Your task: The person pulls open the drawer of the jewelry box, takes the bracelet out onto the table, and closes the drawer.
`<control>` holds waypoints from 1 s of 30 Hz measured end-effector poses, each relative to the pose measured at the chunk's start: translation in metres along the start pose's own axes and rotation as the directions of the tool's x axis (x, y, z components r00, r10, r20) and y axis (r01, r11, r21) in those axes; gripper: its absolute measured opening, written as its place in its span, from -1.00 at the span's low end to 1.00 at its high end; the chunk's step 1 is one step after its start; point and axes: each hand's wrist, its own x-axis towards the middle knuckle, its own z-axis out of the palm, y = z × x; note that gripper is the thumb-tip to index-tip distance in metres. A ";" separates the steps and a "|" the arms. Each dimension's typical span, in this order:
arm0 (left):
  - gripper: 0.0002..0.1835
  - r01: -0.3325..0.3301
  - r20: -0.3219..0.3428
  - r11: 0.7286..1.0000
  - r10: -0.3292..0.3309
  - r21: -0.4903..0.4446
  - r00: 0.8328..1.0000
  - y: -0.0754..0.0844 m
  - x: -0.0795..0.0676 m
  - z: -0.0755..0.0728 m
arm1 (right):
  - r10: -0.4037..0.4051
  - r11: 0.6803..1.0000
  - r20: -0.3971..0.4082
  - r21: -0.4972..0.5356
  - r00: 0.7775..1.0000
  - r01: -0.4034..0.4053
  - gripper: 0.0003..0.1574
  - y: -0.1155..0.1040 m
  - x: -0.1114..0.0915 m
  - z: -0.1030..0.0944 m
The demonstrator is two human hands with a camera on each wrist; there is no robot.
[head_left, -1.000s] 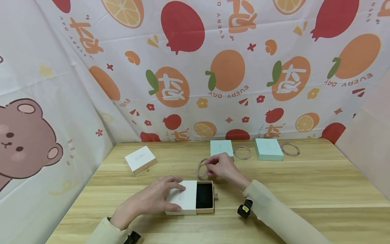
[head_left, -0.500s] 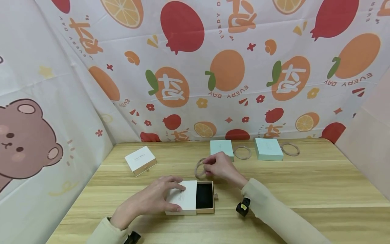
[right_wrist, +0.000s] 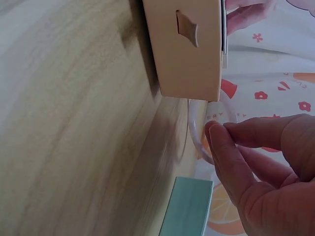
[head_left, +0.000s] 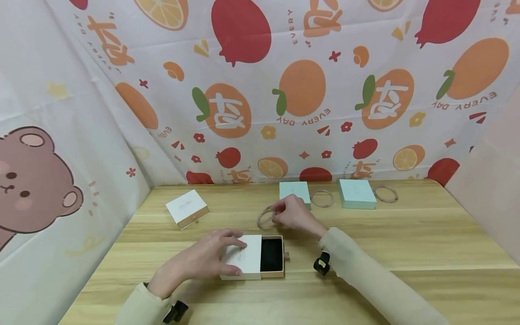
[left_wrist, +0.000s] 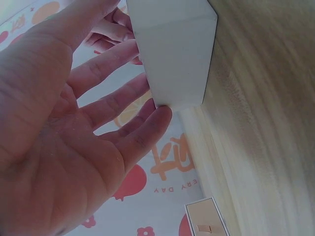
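A white sliding drawer box (head_left: 249, 257) lies near the table's middle, its black-lined drawer (head_left: 271, 255) partly out to the right. My left hand (head_left: 205, 255) holds the sleeve, the thumb along the near edge and other fingers over the top and far side. In the left wrist view, fingertips touch the box's white side (left_wrist: 172, 54). Just behind the box, my right hand (head_left: 294, 212) pinches a pale translucent bangle (head_left: 261, 220) between thumb and fingers. The right wrist view shows the bangle (right_wrist: 194, 132) tilted up, beside the drawer's tan front (right_wrist: 189, 59).
Another white box (head_left: 187, 206), closed, lies at the back left. Two mint-green boxes (head_left: 294, 190) (head_left: 357, 193) stand at the back right. Beside each lies a bangle (head_left: 322, 205) (head_left: 386, 199). A printed cloth (head_left: 260, 153) hangs behind the table (head_left: 406, 239).
My right hand has shifted slightly left with the bangle, which has tipped to a flatter angle. The left hand stays on the box. The head view has tilted slightly.
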 end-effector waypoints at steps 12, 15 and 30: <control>-0.45 0.008 -0.002 1.000 -0.008 -0.012 1.000 -0.001 0.002 0.000 | 0.144 0.960 0.083 0.229 0.986 -0.159 -0.88 -0.008 0.013 -0.004; -0.45 0.013 -0.004 1.000 -0.013 -0.017 1.000 -0.001 0.003 -0.001 | 0.167 0.938 0.099 0.290 0.981 -0.189 -0.88 -0.008 0.017 -0.005; -0.45 0.005 -0.006 1.000 -0.005 -0.005 1.000 -0.001 0.002 0.002 | 0.179 0.946 0.096 0.258 0.979 -0.198 -0.82 -0.010 0.019 -0.002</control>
